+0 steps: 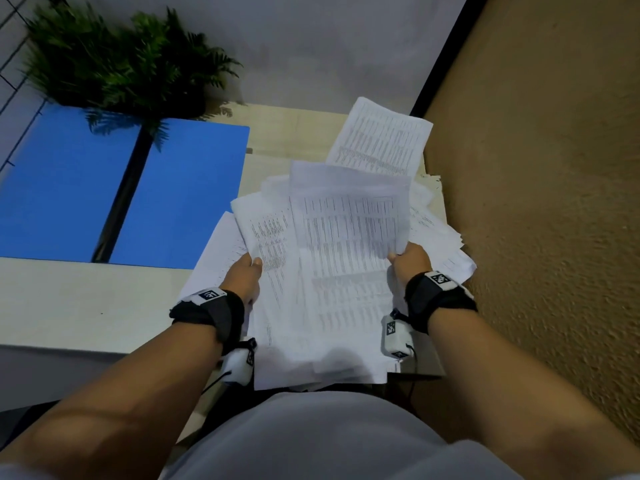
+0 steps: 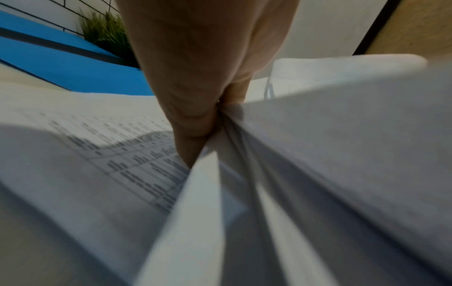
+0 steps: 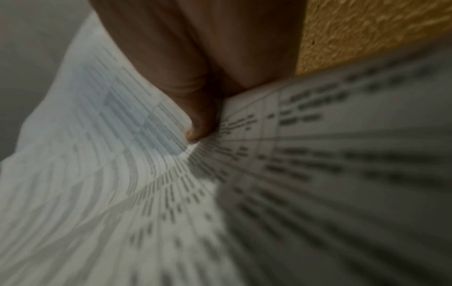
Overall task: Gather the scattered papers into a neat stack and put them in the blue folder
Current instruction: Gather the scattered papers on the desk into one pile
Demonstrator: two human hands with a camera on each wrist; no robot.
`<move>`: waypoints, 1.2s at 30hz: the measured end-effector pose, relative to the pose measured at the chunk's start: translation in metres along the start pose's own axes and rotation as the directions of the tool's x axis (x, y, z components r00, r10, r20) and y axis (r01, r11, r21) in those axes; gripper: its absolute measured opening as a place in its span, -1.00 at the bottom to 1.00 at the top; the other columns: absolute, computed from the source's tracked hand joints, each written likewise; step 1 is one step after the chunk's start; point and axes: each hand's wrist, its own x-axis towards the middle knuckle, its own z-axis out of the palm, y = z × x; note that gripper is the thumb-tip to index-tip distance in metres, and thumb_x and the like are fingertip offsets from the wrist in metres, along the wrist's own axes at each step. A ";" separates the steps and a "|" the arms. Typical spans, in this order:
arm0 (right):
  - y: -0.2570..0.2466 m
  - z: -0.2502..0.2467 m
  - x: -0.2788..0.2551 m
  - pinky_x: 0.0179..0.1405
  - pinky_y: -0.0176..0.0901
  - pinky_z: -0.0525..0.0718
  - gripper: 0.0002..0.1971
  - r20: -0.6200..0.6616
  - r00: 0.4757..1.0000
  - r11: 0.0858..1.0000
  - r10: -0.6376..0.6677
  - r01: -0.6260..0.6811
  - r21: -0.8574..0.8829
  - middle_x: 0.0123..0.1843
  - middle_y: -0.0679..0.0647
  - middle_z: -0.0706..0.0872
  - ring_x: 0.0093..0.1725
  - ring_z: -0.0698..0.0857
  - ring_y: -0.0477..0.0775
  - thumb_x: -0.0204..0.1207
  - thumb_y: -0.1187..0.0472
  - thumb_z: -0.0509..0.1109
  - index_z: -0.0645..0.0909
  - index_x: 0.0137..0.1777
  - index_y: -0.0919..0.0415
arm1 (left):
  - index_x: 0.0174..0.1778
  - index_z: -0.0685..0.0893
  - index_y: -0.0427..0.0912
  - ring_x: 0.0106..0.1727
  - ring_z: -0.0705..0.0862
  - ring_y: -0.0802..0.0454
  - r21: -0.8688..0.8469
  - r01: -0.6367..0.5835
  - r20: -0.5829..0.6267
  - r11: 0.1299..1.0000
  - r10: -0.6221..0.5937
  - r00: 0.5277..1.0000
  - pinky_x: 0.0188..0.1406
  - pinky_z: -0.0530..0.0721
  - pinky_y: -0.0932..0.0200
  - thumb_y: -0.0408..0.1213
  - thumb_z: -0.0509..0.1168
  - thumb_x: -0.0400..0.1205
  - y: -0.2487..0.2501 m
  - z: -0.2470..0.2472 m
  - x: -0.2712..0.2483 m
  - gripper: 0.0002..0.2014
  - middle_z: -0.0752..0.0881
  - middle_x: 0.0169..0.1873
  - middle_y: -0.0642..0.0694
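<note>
Both forearms are reaching over the desk (image 1: 86, 299), largest first: blue folder (image 1: 65, 188) lying open at left, waiting; papers (image 1: 339, 258) fanning unevenly between left hand (image 1: 244, 278) and right hand (image 1: 410, 259), each pinching an edge to square them.

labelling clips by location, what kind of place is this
Probably an office or study desk: printed papers with tables of text, an open blue folder on the pale desk, and a potted fern against the wall.
</note>
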 end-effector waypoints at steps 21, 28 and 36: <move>-0.038 0.013 0.056 0.43 0.03 0.47 -0.50 -0.345 0.932 0.985 0.111 -0.058 0.160 0.44 0.29 0.52 0.41 0.53 0.27 0.64 0.04 0.33 0.40 0.45 0.34 | 0.67 0.02 0.13 0.38 0.53 -0.12 0.035 0.003 -0.023 0.999 -0.002 1.000 0.41 0.60 -0.21 -0.58 0.35 0.54 0.020 0.018 -0.041 -0.07 0.52 0.38 -0.05; -0.052 0.007 0.089 0.16 -0.35 0.67 -0.37 -0.127 0.983 0.920 0.133 -0.075 0.384 0.51 0.13 0.45 0.31 0.58 0.14 0.62 0.10 0.38 0.22 0.62 0.20 | 0.56 0.22 -0.26 0.38 0.58 -0.24 0.289 0.054 -0.046 0.956 -0.043 0.998 0.23 0.55 0.04 -0.46 0.36 0.62 0.020 0.015 -0.032 -0.37 0.57 0.38 -0.24; -0.046 -0.018 0.064 0.04 -0.26 0.49 -0.74 -0.315 0.949 0.985 -0.022 0.075 0.155 0.10 0.09 0.48 0.05 0.47 0.00 0.71 0.29 0.13 0.48 0.34 0.17 | 0.52 0.43 -0.25 0.45 0.56 -0.24 0.210 0.100 -0.082 0.973 -0.085 0.993 0.43 0.53 -0.07 -0.39 0.33 0.67 0.020 0.010 -0.034 -0.52 0.59 0.45 -0.23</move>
